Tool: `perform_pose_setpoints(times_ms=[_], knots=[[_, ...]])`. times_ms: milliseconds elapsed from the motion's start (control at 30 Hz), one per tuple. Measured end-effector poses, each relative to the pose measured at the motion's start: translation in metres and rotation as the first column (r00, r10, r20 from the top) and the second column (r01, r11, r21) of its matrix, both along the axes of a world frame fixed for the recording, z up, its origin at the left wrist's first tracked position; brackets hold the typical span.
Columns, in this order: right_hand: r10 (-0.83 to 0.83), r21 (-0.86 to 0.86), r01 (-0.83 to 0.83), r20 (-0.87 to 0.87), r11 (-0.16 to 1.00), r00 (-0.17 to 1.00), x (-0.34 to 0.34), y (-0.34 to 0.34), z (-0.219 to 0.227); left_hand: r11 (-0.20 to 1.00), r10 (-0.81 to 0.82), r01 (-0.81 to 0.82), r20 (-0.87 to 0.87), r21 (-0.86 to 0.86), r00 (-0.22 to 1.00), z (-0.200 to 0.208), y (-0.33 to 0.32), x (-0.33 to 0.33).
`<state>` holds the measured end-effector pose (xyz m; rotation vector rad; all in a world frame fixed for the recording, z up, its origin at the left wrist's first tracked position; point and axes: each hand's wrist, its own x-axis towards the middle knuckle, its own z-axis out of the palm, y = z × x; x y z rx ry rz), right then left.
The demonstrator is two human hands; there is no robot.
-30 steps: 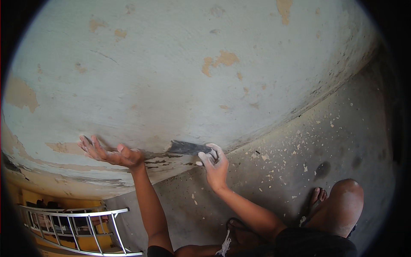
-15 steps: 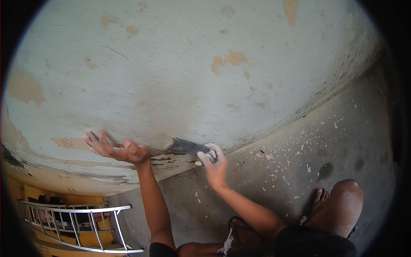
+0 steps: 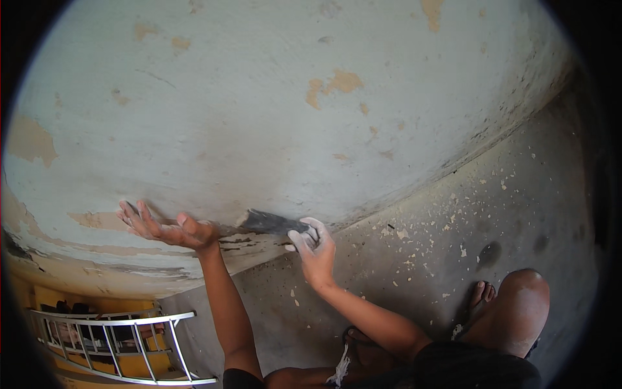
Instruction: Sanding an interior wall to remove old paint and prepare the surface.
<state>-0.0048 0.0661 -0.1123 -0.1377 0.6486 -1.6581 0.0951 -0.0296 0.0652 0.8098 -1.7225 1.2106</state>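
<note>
My left hand point(image 3: 170, 228) lies against the pale, peeling wall point(image 3: 259, 142), fingers spread and holding nothing. To its right, my right hand point(image 3: 317, 253) grips one end of a dark grey flat strip point(image 3: 272, 222) with a paler free end; its exact kind is unclear. The fingers are bent around the strip and coated with whitish dust. The strip is at the wall's lower part, pointing left toward my left hand. Just beneath it, dark cracked streaks point(image 3: 249, 240) run along the wall, whose paint is chipped.
Paint flakes point(image 3: 403, 235) are scattered over the grey floor point(image 3: 376, 292) at the right. A metal ladder point(image 3: 107, 319) is at the lower left, with a person partly visible behind its rungs. My bent knee point(image 3: 521, 305) and bare foot are at the lower right.
The whole view has shifted slightly, so wall patches and both hands appear a little farther left. The right hand keeps its grip on the strip; the left stays spread.
</note>
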Motion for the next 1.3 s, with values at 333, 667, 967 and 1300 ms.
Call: perform_pose_setpoints(times_ms=[333, 667, 967, 1300], knots=[[-0.003, 0.023, 0.004, -0.018, 1.000, 1.000, -0.004, 0.001, -0.005, 1.000, -0.002, 0.002, -0.016, -0.013, 1.000, 0.000, -0.001, -0.003], [0.007, 0.073, -0.008, 0.008, 0.997, 1.000, 0.004, 0.014, -0.010, 1.000, -0.008, 0.007, -0.023, -0.009, 1.000, 0.001, -0.001, -0.001], [0.007, 0.048, -0.004, -0.066, 0.999, 0.998, 0.004, 0.002, -0.026, 1.000, 0.009, -0.009, 0.002, -0.014, 1.000, 0.002, -0.001, -0.001], [0.003, 0.083, 0.003, -0.077, 0.997, 0.997, 0.015, 0.008, -0.031, 1.000, 0.023, -0.023, 0.007, -0.020, 1.000, 0.002, -0.001, 0.000]])
